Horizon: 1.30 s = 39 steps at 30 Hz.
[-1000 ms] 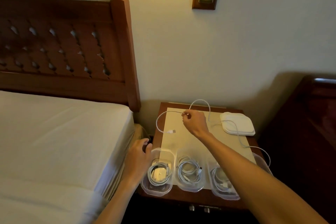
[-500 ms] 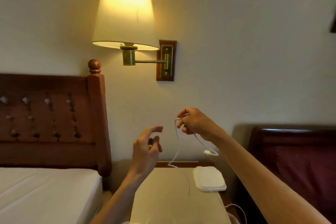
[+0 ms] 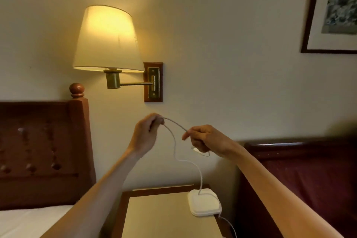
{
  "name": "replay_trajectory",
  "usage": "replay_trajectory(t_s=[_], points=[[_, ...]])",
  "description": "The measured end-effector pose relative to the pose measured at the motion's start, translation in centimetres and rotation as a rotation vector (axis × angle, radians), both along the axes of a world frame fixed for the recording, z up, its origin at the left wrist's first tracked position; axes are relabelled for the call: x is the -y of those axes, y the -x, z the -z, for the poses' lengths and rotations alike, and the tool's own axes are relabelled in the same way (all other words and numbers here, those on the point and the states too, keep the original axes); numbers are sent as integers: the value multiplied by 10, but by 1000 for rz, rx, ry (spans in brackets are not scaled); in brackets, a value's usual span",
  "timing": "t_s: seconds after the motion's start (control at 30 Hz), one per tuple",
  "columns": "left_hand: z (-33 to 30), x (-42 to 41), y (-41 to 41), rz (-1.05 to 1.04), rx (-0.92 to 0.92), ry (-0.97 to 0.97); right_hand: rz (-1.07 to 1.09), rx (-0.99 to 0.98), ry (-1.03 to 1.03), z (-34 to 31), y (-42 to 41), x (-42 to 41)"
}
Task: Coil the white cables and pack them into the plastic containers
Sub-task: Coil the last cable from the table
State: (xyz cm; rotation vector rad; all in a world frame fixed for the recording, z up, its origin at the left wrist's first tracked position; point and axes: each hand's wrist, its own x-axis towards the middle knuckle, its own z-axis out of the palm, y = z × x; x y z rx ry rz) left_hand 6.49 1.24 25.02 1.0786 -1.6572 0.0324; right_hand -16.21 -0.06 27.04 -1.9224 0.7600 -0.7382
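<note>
Both hands' grip pinches white cable (image 3: 174, 147) above nightstand (image 3: 154, 216), beside lit wall lamp (image 3: 108, 40).

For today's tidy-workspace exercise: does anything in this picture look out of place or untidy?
Only the cable is untidy: held up between the left hand and right hand, it hangs uncoiled, trails over the stack of white lids and runs off the table. Nothing looks damaged or spilled.
</note>
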Motion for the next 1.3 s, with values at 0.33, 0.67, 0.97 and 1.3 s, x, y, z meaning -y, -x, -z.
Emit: replay_trajectory(t_s=[0.33,0.67,0.97,1.3], points=[[47,-41,46,3,-41,-247,60,860,-648,13,-25,-3],[59,-58,43,254,-31,-215,384,481,-284,22,-20,-11],[12,-55,20,-7,209,32,47,227,121,36,-25,-20],[6,-58,-66,-396,113,89,21,25,-6,43,-3,-8]])
